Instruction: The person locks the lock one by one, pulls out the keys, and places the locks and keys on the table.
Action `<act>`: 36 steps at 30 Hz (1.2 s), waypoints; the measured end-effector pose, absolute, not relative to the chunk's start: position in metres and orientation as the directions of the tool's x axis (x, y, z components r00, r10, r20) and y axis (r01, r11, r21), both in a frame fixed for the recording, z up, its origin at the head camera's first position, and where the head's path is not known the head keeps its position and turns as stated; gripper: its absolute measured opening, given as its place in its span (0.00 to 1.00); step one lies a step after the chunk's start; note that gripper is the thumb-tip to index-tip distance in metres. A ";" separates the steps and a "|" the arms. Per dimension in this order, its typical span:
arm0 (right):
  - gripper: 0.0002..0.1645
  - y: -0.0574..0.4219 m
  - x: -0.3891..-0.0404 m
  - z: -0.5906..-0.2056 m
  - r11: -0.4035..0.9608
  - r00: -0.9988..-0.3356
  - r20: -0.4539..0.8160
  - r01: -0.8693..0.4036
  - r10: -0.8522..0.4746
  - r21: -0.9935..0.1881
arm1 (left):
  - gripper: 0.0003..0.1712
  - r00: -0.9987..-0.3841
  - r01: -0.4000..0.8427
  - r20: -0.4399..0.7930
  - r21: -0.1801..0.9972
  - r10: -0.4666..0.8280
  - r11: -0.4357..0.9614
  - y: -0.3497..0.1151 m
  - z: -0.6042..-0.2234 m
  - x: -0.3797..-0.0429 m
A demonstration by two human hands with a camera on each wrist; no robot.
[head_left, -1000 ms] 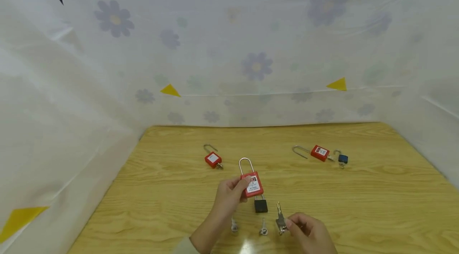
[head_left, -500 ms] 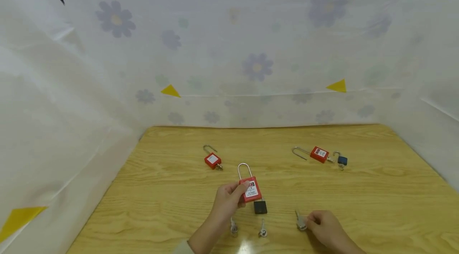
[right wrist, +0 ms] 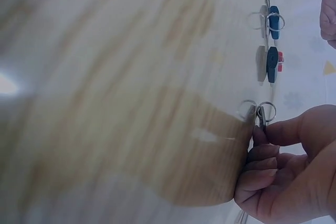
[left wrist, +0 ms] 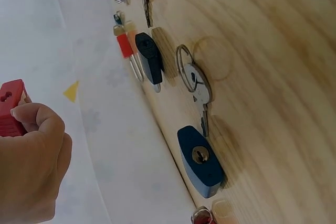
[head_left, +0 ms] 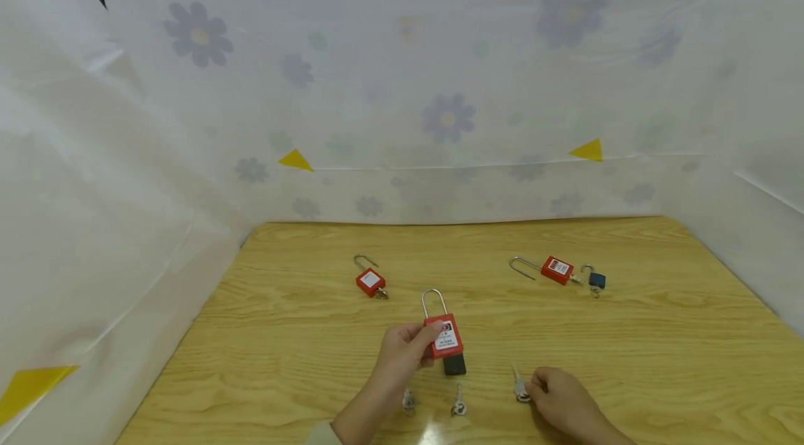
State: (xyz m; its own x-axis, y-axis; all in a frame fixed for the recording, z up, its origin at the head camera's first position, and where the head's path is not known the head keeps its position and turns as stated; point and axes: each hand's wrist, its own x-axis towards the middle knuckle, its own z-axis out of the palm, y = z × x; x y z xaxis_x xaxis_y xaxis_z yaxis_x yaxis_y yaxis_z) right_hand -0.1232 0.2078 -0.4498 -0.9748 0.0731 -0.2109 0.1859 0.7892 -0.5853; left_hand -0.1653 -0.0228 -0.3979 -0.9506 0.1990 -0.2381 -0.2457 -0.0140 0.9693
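My left hand (head_left: 402,354) grips a red padlock (head_left: 447,344) with a white label, its metal shackle pointing up. In the left wrist view, a keyhole with no key shows on the red padlock (left wrist: 10,106). A black padlock (head_left: 454,365) lies on the table just beyond it, partly covered in the head view. At the right, low against the tabletop, my right hand (head_left: 565,396) pinches keys (head_left: 520,389). The right wrist view shows these keys (right wrist: 262,115) with their ring between thumb and fingers. Two more sets of keys, left keys (head_left: 408,401) and middle keys (head_left: 459,404), lie near the front.
At the back left lies an open red padlock (head_left: 370,281) with keys. Another open red padlock (head_left: 556,269) and a small blue padlock (head_left: 597,280) lie at the back right. A dark padlock (left wrist: 201,161) shows in the left wrist view. White sheeting (head_left: 440,194) encloses the table (head_left: 301,333).
My right hand has carried the keys to the right and down to the tabletop. My left hand has lowered the red padlock slightly, and it now covers part of the black one.
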 end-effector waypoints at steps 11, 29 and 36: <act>0.14 0.207 -0.123 -0.451 0.822 -0.976 -0.209 0.161 0.053 -0.546 | 0.20 -0.949 -0.226 -0.223 0.974 0.223 0.014 -0.021 -0.401 -0.163; 0.10 0.237 -0.127 -0.452 0.640 -0.966 -0.260 0.211 0.018 -0.739 | 0.22 -0.936 -0.187 -0.245 0.955 0.252 0.231 0.003 -0.405 -0.168; 0.10 0.273 -0.130 -0.450 0.713 -0.967 -0.252 0.205 0.041 -0.670 | 0.18 -0.943 -0.103 -0.198 0.938 0.268 0.331 0.026 -0.406 -0.175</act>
